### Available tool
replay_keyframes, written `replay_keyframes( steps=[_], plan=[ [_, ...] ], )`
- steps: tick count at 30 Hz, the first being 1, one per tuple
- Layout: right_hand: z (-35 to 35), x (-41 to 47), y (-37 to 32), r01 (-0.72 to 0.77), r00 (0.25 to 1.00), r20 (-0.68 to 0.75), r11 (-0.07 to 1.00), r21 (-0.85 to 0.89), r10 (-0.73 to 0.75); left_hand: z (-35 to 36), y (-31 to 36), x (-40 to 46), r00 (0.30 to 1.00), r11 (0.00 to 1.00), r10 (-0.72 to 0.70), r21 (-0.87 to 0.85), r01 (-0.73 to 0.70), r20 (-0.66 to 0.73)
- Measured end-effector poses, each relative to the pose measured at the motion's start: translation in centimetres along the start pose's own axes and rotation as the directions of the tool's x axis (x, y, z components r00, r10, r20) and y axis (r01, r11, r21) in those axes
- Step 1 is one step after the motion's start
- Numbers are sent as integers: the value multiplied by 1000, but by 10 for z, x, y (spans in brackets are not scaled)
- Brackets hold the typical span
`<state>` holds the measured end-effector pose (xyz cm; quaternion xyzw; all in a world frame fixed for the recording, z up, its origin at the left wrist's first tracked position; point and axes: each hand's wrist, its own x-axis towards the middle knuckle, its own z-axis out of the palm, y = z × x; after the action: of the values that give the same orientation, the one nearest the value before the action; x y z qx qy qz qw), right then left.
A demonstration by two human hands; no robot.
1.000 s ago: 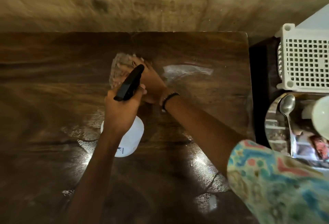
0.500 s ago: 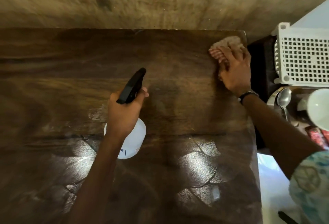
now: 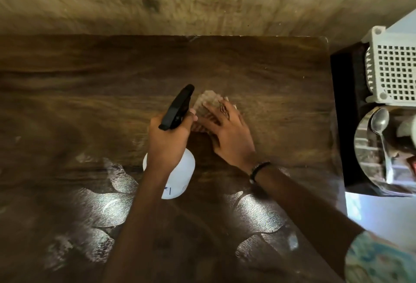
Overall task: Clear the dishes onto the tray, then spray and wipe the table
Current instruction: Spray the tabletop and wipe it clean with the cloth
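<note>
Dark brown wood fills most of the view: a wide counter (image 3: 67, 102) against a rough tan wall, with shiny wet patches near the front edge. No dishes show on it. They sit off to the right on a round metal tray (image 3: 362, 147), where a spoon (image 3: 380, 122) lies next to a white basket (image 3: 396, 73).

The left hand (image 3: 167, 141) is curled around the neck of a white spray bottle (image 3: 180, 177) with a black top, held upright over the middle of the counter. The right hand (image 3: 227, 134) lies flat with its fingers spread, pressing a small cloth (image 3: 208, 100) down on the wood just beside the bottle. It looks a bit blurry.

The job looks close to done; this is the wiping part. To do it well, the flat hand should keep pushing down evenly and sweep in long lines that overlap, so no wet spot gets missed. The shiny patches near the front probably need a wipe too. Keeping the bottle up and out of the way would help the cloth pass.
</note>
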<state>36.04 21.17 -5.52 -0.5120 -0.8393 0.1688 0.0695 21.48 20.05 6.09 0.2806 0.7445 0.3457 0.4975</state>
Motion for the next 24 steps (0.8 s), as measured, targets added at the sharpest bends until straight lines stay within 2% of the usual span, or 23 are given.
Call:
replay_keyframes(
  steps=[4, 7, 9, 11, 13, 16, 19, 21, 24],
  plan=[
    [-15, 99, 8, -141, 990, 15, 990, 23, 140, -5, 2, 1, 997, 998, 68, 3, -68, 23],
    [-25, 160, 13, -160, 984, 76, 987, -6, 160, -7, -1, 0, 996, 997, 83, -2, -83, 29],
    [-28, 168, 24, -111, 989, 100, 993, -30, 113, -8, -3, -1, 994, 996, 93, -5, -93, 50],
    [-32, 152, 45, -86, 994, 62, 996, -23, 87, -8, -4, -2, 992, 994, 105, 5, -106, 71],
    [-39, 128, 78, -168, 986, -24, 985, -24, 168, -9, -6, -1, 991, 994, 105, 11, -106, 80],
    [-57, 88, 133, -367, 923, -143, 928, -61, 356, -10, -9, -1, 992, 996, 86, 14, -88, 91],
    [-76, 54, 175, -568, 810, -194, 822, -25, 554, -10, -10, -5, 989, 995, 100, 18, -103, 105],
    [-81, 41, 184, -645, 747, -211, 764, 4, 631, -9, -10, -9, 985, 992, 122, 22, -125, 120],
    [-74, 26, 177, -677, 710, -236, 735, 29, 663, -7, -11, -15, 981, 990, 137, 25, -142, 135]
  ],
)
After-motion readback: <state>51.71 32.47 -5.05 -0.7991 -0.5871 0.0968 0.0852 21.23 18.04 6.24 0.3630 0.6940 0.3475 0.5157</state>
